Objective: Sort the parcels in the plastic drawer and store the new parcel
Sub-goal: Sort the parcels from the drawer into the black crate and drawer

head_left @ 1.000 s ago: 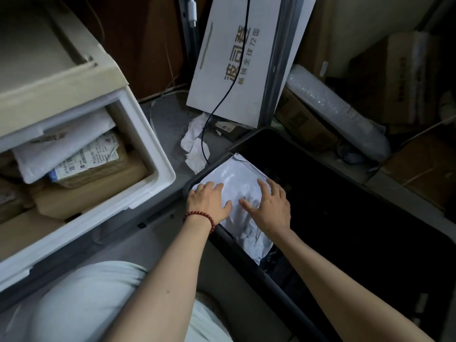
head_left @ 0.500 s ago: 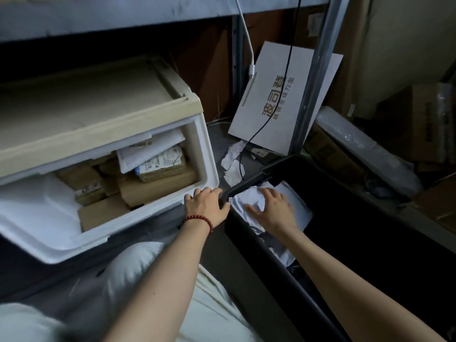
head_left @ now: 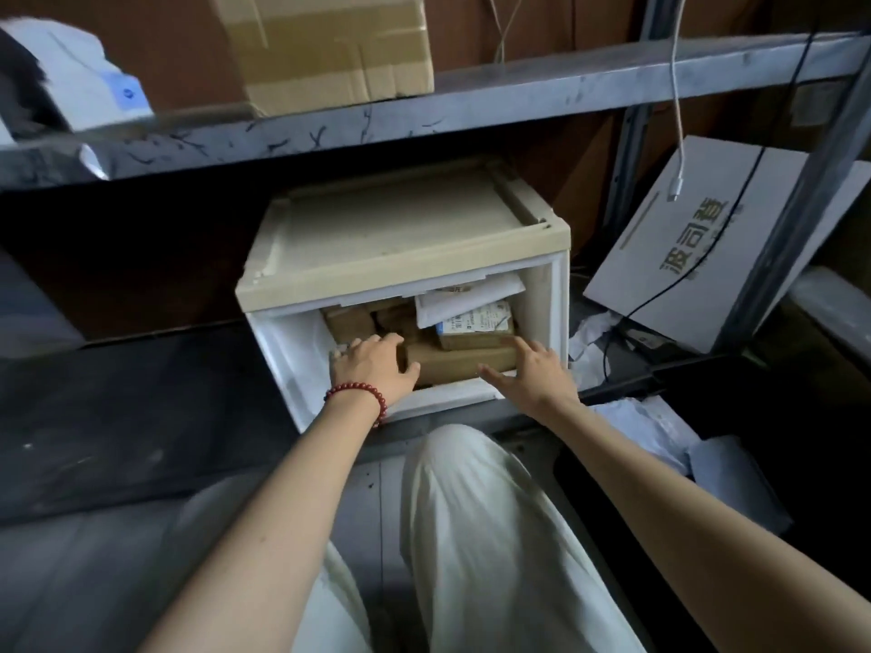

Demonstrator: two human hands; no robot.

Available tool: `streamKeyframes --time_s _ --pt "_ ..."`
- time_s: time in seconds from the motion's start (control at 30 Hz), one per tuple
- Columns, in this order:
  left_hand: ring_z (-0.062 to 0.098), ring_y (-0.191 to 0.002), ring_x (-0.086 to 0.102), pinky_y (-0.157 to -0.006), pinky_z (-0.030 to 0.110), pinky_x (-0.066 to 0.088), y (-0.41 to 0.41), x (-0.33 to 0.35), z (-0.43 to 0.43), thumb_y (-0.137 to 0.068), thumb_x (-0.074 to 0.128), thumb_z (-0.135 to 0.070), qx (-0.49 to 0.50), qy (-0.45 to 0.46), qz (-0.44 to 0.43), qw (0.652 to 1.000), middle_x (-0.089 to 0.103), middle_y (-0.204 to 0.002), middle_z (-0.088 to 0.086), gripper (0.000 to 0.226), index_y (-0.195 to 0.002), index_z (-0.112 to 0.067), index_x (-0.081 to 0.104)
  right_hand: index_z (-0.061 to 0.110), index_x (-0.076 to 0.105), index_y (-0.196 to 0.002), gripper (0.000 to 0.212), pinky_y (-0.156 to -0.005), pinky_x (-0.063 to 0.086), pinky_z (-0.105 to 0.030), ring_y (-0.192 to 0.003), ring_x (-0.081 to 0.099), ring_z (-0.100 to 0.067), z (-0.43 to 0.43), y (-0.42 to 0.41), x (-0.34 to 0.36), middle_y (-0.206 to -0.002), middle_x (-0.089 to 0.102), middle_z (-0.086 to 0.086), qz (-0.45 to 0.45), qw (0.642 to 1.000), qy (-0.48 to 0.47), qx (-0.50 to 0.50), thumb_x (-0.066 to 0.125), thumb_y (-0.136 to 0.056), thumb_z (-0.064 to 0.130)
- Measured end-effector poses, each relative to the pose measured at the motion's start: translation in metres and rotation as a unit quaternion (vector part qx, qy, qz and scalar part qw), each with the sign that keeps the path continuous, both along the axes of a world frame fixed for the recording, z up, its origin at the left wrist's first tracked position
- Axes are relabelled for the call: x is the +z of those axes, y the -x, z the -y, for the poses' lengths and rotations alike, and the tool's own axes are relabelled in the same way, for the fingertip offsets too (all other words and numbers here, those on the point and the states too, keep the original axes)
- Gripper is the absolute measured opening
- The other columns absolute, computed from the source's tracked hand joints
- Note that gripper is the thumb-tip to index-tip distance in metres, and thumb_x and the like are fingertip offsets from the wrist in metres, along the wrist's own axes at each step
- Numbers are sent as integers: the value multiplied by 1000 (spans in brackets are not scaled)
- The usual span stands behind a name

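Brown cardboard parcel (head_left: pixel 464 362) in plastic drawer (head_left: pixel 447 397), so sorting step, I'd say. Left grip (head_left: pixel 372 369) has fingers curled at its left end, hold unclear. Right grip (head_left: pixel 530 369) is splayed open, touching its right end. New parcel (head_left: pixel 655 431) lies in black bin (head_left: pixel 777 417). Next: pack boxes tighter. Spare room only by drawer's left wall; beige frame (head_left: pixel 400 275) overhangs low.

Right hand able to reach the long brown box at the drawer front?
Likely yes: the drawer is open, the long brown box lies exposed at its front, and the right hand is open at its right end.
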State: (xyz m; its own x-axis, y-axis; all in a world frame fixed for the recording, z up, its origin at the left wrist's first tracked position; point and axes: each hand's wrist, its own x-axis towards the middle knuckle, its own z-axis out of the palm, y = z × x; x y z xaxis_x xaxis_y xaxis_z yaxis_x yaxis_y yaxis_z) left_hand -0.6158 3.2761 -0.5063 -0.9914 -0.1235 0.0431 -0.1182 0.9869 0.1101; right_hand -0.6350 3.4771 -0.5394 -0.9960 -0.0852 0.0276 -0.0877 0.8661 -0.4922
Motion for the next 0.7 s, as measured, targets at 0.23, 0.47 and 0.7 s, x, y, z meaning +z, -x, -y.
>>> streamKeyframes --time_s 0.23,0.47,0.7 --pt "26 -124 47 -100 42 35 -25 4 56 -94 43 -51 54 3 -19 998 53 -135 3 51 -139 -28 41 22 35 -146 69 -107 33 -42 -138 31 -28 71 3 23 -149 37 -7 -5 998 25 59 53 -90 57" --pt "25 -125 48 -100 42 36 -26 -26 78 -94 45 -52 84 -37 6 996 52 -137 0 54 -141 -28 37 22 29 -147 70 -106 33 -43 -138 28 -27 90 16 14 -151 31 -5 -17 999 -1 28 53 -91 55" --pt "27 -127 47 -98 45 42 15 -40 65 -94 46 -49 56 -75 -28 995 45 -144 3 58 -146 -29 30 23 21 -151 75 -115 24 -41 -146 13 -23 61 52 -1 -161 11 -2 -86 995 -18 -51 54 -91 53"
